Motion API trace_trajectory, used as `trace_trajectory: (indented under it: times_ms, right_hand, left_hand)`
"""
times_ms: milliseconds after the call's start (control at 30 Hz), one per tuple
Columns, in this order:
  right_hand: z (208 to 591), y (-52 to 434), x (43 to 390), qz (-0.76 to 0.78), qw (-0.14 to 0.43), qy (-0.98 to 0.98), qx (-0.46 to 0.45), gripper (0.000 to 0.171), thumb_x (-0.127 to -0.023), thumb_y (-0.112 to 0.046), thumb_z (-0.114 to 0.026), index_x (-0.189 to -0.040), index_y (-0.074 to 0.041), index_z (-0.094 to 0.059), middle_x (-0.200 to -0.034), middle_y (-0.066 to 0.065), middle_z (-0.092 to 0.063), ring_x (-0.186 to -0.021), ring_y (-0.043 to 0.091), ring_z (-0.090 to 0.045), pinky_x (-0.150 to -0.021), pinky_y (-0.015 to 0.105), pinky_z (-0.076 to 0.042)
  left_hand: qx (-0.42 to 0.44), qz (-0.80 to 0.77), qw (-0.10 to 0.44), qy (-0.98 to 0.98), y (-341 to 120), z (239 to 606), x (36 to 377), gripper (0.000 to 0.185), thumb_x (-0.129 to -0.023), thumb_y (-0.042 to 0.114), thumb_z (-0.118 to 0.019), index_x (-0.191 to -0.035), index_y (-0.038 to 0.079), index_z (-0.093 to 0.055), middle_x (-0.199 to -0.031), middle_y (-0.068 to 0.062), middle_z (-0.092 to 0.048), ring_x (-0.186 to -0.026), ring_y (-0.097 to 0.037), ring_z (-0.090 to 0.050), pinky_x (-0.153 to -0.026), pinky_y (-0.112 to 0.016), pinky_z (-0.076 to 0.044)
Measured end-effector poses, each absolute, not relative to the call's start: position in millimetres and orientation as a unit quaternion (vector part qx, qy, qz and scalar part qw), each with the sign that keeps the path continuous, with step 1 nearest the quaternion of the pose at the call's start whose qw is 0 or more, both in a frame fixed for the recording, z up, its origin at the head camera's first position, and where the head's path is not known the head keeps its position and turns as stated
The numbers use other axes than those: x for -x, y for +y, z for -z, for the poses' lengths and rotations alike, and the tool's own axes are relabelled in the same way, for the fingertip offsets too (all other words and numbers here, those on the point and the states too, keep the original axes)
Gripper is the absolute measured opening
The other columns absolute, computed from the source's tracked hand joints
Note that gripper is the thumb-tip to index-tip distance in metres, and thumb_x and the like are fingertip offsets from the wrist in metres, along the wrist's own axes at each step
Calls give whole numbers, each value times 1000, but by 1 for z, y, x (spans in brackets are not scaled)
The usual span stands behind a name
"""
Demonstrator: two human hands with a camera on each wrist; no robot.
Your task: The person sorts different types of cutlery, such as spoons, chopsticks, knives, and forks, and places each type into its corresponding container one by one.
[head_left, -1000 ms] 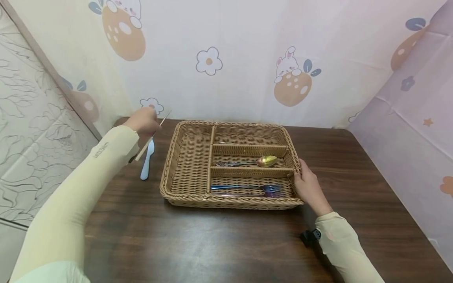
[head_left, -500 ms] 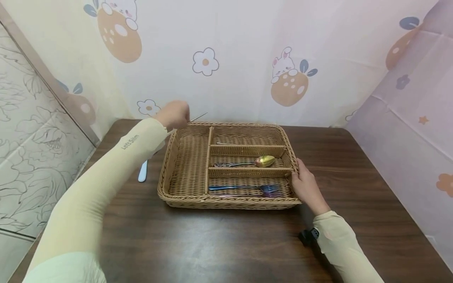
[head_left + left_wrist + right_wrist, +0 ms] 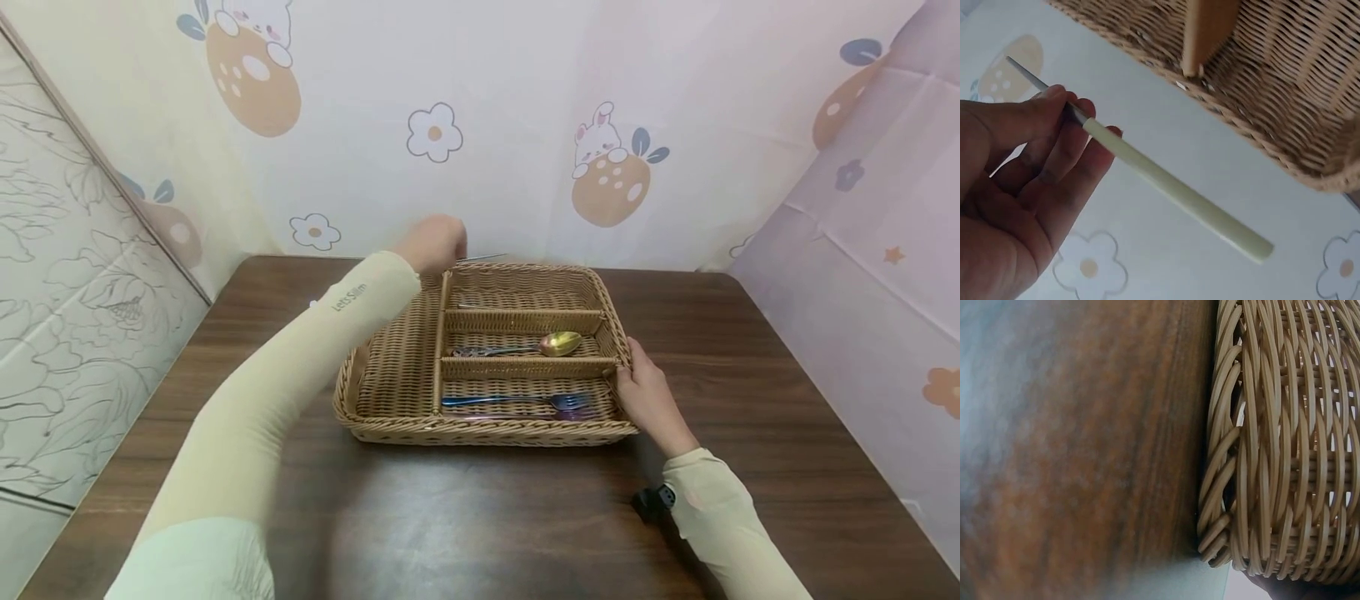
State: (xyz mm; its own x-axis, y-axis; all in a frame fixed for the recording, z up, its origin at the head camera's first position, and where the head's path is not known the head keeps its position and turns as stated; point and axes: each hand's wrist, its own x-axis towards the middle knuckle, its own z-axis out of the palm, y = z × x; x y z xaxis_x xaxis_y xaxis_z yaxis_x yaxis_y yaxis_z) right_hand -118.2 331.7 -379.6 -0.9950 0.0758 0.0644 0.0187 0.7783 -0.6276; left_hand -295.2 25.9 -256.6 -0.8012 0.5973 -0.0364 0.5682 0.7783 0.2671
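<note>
Soft, even light falls from above me, leaving a pale sheen on the table (image 3: 480, 517). My head view bends at its edges; my right wrist view blurs leftward.

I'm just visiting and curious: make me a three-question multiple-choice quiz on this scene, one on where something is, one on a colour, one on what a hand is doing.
1. Where does the spoon lie?
A. In the middle right compartment of the basket
B. On the table left of the basket
C. In the large left compartment

2. What colour is the spoon's bowl?
A. Red
B. Gold
C. White

3. What is the left hand doing?
A. Resting flat on the table
B. Pressing on the spoon
C. Pinching a slim utensil with a pale handle

Answers:
1. A: the spoon lies between the two cross dividers of the wicker basket.
2. B: its bowl shines gold in the head view.
3. C: the left hand holds the pale-handled utensil between thumb and fingers, above the basket's far rim; the right hand grips the basket's right edge.
</note>
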Motion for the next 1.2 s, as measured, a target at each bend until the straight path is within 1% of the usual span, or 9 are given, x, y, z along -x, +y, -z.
trace_trajectory:
  times_ms: [200,333,500,667,833,933,1033,1133,1200]
  right_hand:
    - [379,330,116,-334,45,-941,26,52,-98,-4,-34,-146,10,-17,-140,39,-31,-127,51,-34,-101,61,-30]
    - [379,328,118,-341,38,-939,26,53,-98,-5,-34,-146,9,-15,-141,39,-29,-128,50,-33,-101,60,-30]
    - [381,328,119,-339,39,-939,27,53,-99,-4,-34,-147,9,-15,-141,39,-29,-128,50,-34,-101,60,-31]
    - [383,330,119,-336,47,-940,27,53,-98,-4,-34,-146,9,-17,-141,38,-31,-128,50,-34,-101,60,-31]
    - [385,329,121,-334,59,-940,22,52,-97,-3,-35,-145,10,-20,-139,38,-33,-127,50,-36,-101,60,-31]
    - [387,330,122,-335,62,-940,22,52,-97,-3,-36,-145,11,-20,-140,37,-33,-127,49,-36,-101,59,-31]
    - [388,330,122,-335,61,-940,23,53,-97,-3,-36,-145,10,-19,-141,37,-32,-128,48,-35,-102,58,-30]
    - [388,331,121,-333,53,-941,26,54,-98,-4,-34,-146,10,-16,-143,36,-29,-130,48,-32,-103,58,-29]
    - [387,332,120,-331,45,-942,28,54,-99,-5,-34,-147,9,-14,-144,36,-26,-131,48,-30,-103,58,-28]
  left_hand:
    - [-326,-126,45,936,49,269,296,27,-80,-11,-58,-100,3,-68,-100,-8,-66,-98,-24,-58,-92,-32,-45]
    - [-325,-133,53,935,62,276,298,32,-80,-14,-53,-103,4,-67,-104,-7,-65,-101,-23,-58,-93,-32,-44]
    - [-322,-144,60,934,76,284,301,27,-85,-11,-53,-102,5,-67,-107,-6,-64,-103,-22,-58,-93,-32,-44]
    - [-329,-138,57,932,90,294,307,28,-81,-14,-53,-94,5,-68,-102,-5,-65,-97,-20,-58,-90,-32,-46]
    - [-328,-144,58,932,100,302,313,23,-86,-10,-54,-94,3,-70,-100,-5,-66,-92,-19,-58,-86,-32,-47]
    - [-332,-152,55,929,106,305,315,25,-83,-12,-52,-91,1,-71,-96,-6,-67,-87,-19,-57,-83,-31,-47]
    - [-334,-151,56,929,112,309,316,25,-82,-12,-53,-93,1,-72,-96,-6,-68,-89,-20,-59,-83,-31,-48]
    - [-328,-144,71,931,118,313,315,23,-85,-8,-57,-97,4,-73,-100,-5,-69,-93,-19,-62,-83,-31,-49]
    - [-325,-136,83,932,123,316,315,20,-88,-6,-57,-95,4,-73,-98,-4,-69,-87,-17,-61,-78,-30,-50]
